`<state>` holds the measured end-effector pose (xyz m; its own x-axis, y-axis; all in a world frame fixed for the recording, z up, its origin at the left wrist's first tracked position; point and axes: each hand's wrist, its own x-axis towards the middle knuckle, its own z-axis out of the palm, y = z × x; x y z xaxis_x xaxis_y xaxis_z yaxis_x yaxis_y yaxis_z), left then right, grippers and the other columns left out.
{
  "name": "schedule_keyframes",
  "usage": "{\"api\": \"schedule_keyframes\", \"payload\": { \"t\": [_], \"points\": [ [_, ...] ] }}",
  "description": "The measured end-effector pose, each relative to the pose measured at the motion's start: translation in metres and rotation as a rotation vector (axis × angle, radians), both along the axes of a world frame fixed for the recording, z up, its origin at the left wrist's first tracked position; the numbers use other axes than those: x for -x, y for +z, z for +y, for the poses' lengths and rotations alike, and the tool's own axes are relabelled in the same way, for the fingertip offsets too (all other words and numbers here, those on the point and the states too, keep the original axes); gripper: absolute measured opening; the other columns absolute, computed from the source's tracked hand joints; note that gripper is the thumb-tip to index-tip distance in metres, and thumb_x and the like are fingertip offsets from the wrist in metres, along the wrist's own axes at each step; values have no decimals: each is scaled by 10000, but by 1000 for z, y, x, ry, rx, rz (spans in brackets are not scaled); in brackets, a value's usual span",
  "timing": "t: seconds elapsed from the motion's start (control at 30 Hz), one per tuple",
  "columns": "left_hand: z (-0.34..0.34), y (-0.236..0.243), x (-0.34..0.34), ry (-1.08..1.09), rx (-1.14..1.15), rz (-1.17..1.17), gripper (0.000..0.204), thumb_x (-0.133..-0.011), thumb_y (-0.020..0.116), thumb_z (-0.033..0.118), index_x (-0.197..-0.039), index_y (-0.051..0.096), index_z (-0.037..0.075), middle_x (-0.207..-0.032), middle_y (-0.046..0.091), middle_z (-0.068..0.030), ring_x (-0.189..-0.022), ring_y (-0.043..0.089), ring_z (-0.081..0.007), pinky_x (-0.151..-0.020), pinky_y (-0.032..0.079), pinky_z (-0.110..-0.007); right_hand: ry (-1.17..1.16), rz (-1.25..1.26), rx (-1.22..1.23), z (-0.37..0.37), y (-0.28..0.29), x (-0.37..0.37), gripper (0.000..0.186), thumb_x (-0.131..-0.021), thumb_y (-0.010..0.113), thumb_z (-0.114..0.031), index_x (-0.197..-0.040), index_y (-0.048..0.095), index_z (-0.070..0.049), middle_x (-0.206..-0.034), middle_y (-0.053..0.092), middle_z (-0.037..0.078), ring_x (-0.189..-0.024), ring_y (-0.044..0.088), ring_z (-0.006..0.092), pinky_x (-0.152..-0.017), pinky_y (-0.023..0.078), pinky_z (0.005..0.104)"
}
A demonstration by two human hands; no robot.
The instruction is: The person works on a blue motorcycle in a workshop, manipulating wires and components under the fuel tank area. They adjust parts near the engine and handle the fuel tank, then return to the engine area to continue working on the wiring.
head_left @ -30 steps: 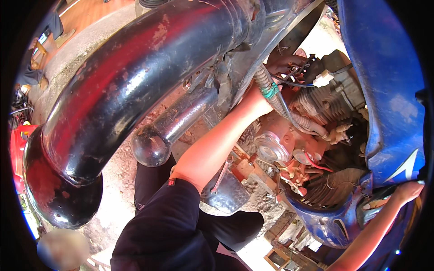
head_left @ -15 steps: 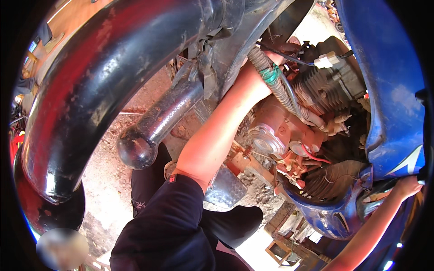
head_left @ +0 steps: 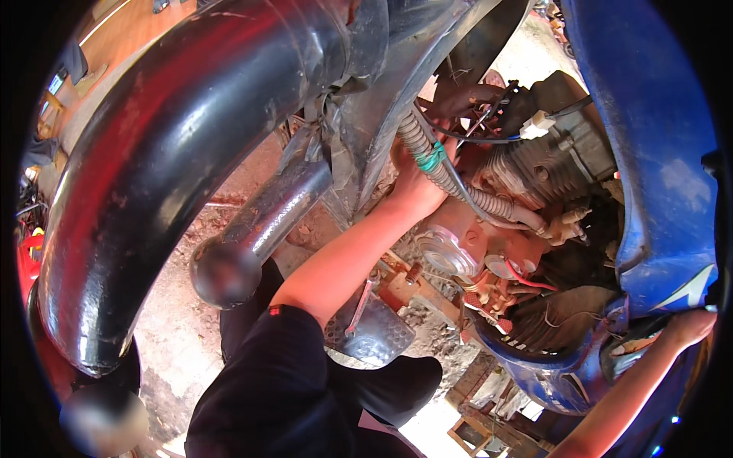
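Note:
My left hand (head_left: 420,191) reaches into a motorcycle's engine bay, behind a corrugated hose (head_left: 482,197) with green tape; its fingers are hidden. Beside it are the finned engine (head_left: 546,168), a round metal cover (head_left: 447,252), a white connector (head_left: 537,126) and a red wire. A wrench-like bar (head_left: 361,301) is below my forearm. My right hand (head_left: 686,330) is closed at the lower edge of the blue body panel (head_left: 660,183), holding something I cannot make out.
A large black curved tube (head_left: 160,168) fills the left, with a smaller black cylinder (head_left: 294,206) under it. A dark-clad knee, rough concrete and wooden pieces show below. Part of another person (head_left: 75,61) appears at the upper left rim.
My left hand and forearm have shifted down and toward me, with the hose sitting a little further left. My right hand stays at the blue panel. The view has shifted slightly.

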<state>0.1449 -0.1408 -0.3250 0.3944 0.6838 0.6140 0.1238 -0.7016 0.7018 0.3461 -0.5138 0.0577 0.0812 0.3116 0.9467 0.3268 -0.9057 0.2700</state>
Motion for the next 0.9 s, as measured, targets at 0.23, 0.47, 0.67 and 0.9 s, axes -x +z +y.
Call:
{"api": "schedule_keyframes", "payload": {
  "t": [0.23, 0.47, 0.67, 0.9],
  "points": [
    [2, -9, -14, -538, 432, -674, 422, -876, 530, 93, -1289, 457, 51, -1360, 443, -108, -1250, 396, -298, -1065, 291, -449, 107, 3, -67, -6, 2, -17, 421, -925, 444, -233, -1246, 518, 30, -1268, 548, 204, -1156, 533, 357, -990, 412, 394],
    [-10, 62, 35, -899, 842, -1144, 352, -924, 506, 108, -1267, 496, 32, -1241, 544, -55, -1059, 539, -137, -917, 444, -290, 73, -61, 40, 0, 1, -16, 423, -937, 416, -222, -1256, 506, 39, -1279, 537, 211, -1163, 526, 363, -995, 414, 400],
    [11, 82, 36, -762, 372, -940, 330, -894, 518, 63, -1223, 535, 36, -1207, 571, -68, -1026, 565, -154, -871, 479, -294, 113, -66, 11, -14, 3, -44, 413, -938, 414, -216, -1247, 515, 39, -1276, 540, 211, -1163, 527, 362, -997, 415, 402],
    [0, 124, 62, -558, 641, -595, 188, -935, 534, 116, -1077, 603, 16, -973, 634, -93, -852, 601, -158, -762, 498, -292, 15, -139, 86, -21, 8, -47, 401, -937, 408, -207, -1236, 529, 32, -1265, 551, 207, -1155, 535, 362, -1000, 416, 399]
  ]
}}
